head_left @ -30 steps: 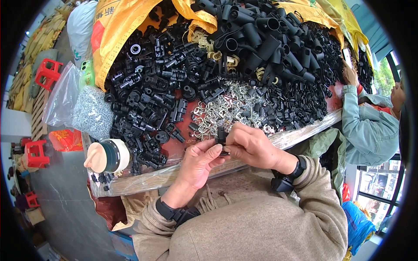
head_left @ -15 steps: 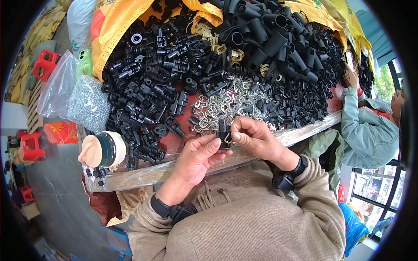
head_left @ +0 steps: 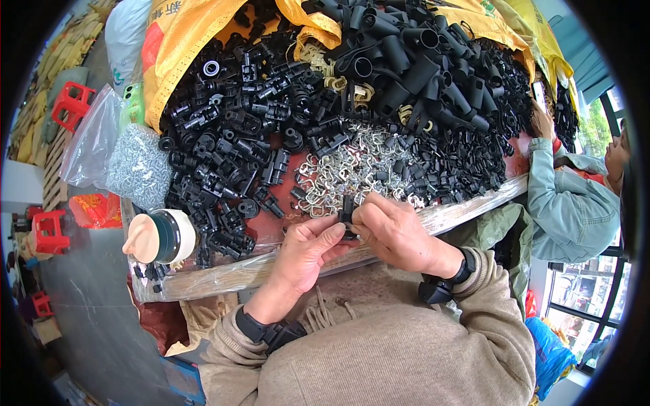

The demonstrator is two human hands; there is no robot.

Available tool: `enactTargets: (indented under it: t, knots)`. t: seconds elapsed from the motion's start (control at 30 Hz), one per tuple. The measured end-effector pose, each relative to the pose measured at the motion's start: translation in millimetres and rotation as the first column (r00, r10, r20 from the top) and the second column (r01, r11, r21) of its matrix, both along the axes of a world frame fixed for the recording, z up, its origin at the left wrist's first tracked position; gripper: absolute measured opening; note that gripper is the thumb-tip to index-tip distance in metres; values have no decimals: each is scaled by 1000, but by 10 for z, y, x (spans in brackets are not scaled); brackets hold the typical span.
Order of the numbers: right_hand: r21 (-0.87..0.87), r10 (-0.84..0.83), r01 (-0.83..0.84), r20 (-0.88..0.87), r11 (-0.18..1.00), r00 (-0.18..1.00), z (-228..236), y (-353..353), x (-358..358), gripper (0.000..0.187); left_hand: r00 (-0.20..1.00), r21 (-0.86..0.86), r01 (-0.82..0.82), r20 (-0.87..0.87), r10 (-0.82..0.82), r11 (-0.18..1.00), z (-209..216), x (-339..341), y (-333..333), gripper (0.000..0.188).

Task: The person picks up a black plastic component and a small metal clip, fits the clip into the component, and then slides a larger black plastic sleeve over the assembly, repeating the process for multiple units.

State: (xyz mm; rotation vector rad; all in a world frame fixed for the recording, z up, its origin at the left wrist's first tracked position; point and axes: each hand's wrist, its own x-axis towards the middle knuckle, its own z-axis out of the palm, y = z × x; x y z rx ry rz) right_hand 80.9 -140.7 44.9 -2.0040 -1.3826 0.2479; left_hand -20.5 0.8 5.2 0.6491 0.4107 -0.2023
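Observation:
My left hand [head_left: 305,256] holds a small black plastic fitting [head_left: 348,206] upright between thumb and fingers, above the table's near edge. From the right, my right hand [head_left: 394,233] is closed, its thumb and fingers pinched together against the fitting's lower part. Those fingertips cover the spot where a bent metal hook showed earlier, so what they grip is hidden. Just beyond the hands lies a heap of bent metal hooks [head_left: 332,173]. Black plastic fittings [head_left: 227,145] of a larger, jointed shape are piled to the left of it.
Black tubes [head_left: 423,71] and small black pieces [head_left: 467,162] are heaped at the back and right. A lidded cup [head_left: 162,235] and a bag of screws [head_left: 139,166] stand on the left. A co-worker's sleeve [head_left: 565,203] reaches in at the right. Red stools [head_left: 71,105] are on the floor.
My right hand has turned and its fingers have closed in on the fitting, covering the metal hook. My left hand keeps its hold. The co-worker's head has come further into view.

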Motion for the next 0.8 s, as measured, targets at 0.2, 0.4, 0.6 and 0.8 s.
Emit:
enactTargets:
  t: [0.2,0.4,0.6,0.8]
  knots:
    - [54,61,-65,73,996,995,-113,8,19,14,1000,92,-17,18,15,996,-18,-19,1,27]
    - [26,-14,29,-443,999,897,-95,16,72,17,996,100,21,88,-30,995,23,-16,67,28]
    - [50,36,-18,-383,999,923,-206,-38,492,16,996,73,11,88,-17,997,49,-43,123,26]
    - [-13,-330,380,468,925,820,-336,-141,1094,18,998,41,-34,63,31,999,1,-34,146,22]
